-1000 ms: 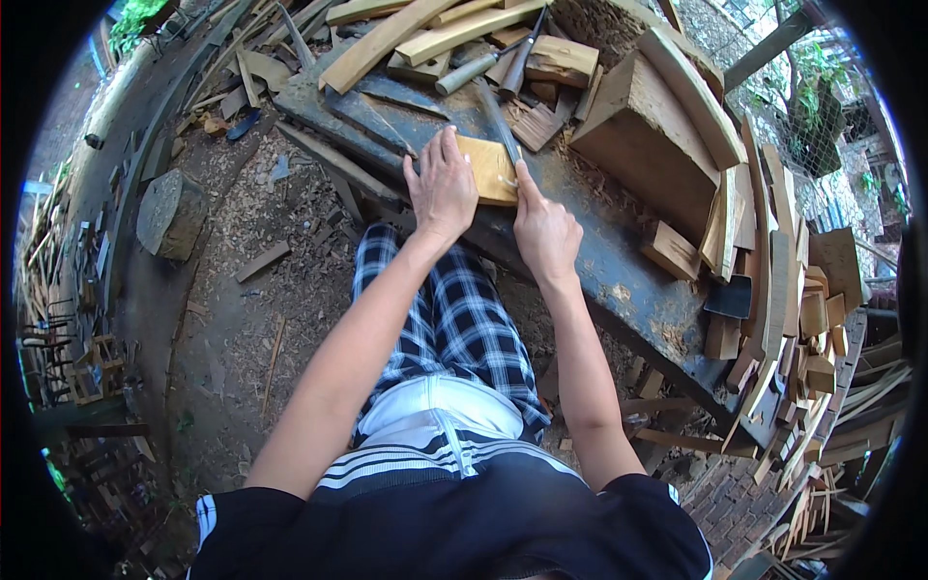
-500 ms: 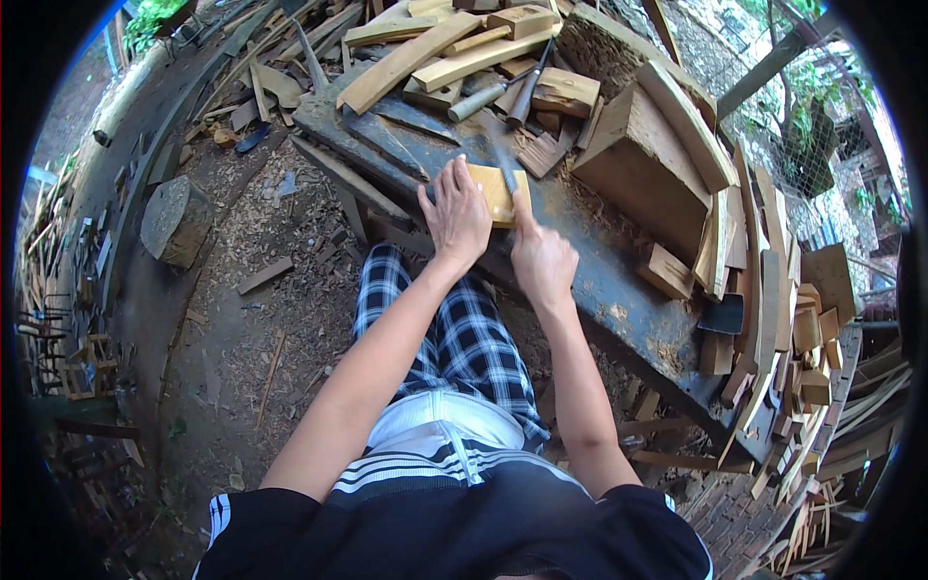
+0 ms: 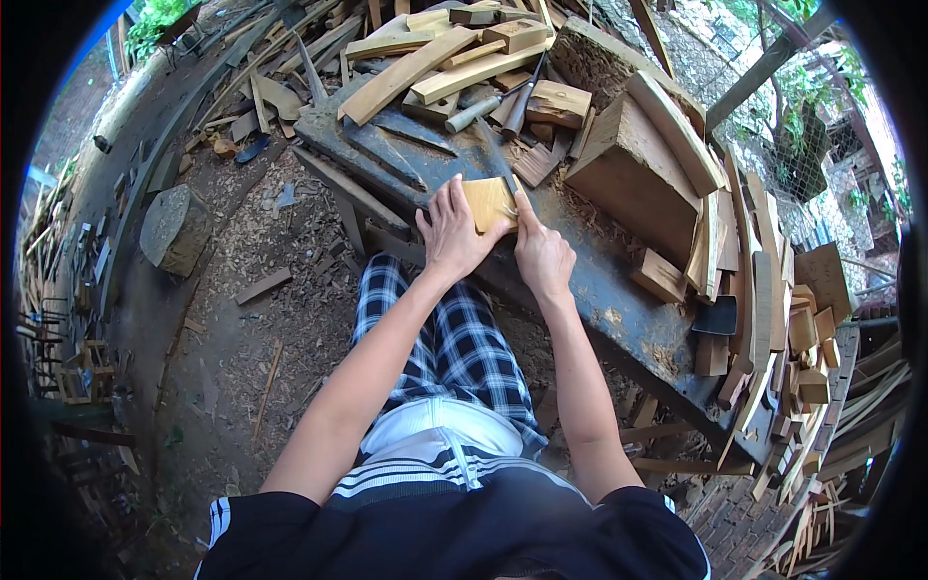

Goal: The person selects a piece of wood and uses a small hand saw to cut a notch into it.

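Note:
A small pale yellow wood block (image 3: 488, 203) rests at the near edge of the dark workbench (image 3: 619, 300). My left hand (image 3: 456, 232) grips its left side, fingers over the top and thumb along the near edge. My right hand (image 3: 543, 256) is closed, index finger stretched forward, around the near end of a long, narrow, flat metal file (image 3: 497, 159). The file runs away from me along the block's right side, its far end toward the bench's back. My fingers hide its handle.
Beyond the block lie a tool with a pale round handle (image 3: 474, 114), a dark tapered tool (image 3: 522, 104) and piled wood strips (image 3: 411, 72). A large wood block (image 3: 633, 174) stands to the right, with stacked offcuts (image 3: 807, 333) farther along. A stump (image 3: 176, 229) sits on the chip-strewn ground.
The block is turned and slightly lower in view. My left thumb now reaches along its near edge. The file, blurred before, shows more sharply and slants differently.

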Action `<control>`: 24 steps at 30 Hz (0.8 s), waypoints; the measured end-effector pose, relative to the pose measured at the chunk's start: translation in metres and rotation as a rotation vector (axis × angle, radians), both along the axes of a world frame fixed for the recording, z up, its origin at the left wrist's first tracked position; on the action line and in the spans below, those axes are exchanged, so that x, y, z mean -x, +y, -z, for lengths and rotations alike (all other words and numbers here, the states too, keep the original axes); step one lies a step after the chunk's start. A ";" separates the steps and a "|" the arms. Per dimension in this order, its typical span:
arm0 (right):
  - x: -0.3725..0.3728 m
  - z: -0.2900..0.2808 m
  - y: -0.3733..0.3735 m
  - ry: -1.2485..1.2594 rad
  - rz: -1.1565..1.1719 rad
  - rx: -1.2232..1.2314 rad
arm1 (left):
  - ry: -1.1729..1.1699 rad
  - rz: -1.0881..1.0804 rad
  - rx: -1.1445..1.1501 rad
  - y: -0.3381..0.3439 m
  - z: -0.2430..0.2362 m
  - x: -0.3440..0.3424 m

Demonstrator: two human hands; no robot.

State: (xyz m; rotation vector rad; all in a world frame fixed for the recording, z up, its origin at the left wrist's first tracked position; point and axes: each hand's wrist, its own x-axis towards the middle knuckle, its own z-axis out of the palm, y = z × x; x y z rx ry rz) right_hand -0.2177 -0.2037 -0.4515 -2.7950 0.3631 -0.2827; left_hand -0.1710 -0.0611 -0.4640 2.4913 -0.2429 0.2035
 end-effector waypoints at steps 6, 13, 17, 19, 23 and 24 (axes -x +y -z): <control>0.008 -0.009 -0.002 -0.030 -0.049 -0.066 | 0.042 0.144 -0.033 0.014 0.003 -0.002; 0.036 -0.037 0.016 0.071 -0.157 -0.123 | 0.042 0.081 -0.049 0.011 0.003 -0.003; 0.004 -0.017 0.000 -0.019 -0.100 -0.020 | 0.057 0.075 -0.027 0.005 0.005 -0.001; 0.006 -0.017 0.002 -0.049 -0.112 0.005 | 0.075 0.063 -0.027 0.003 0.008 -0.001; 0.046 -0.046 0.027 0.112 -0.178 -0.099 | -0.040 0.051 -0.037 0.007 0.015 -0.002; 0.045 -0.043 0.024 0.118 -0.183 -0.099 | -0.034 0.046 -0.036 0.010 0.016 -0.002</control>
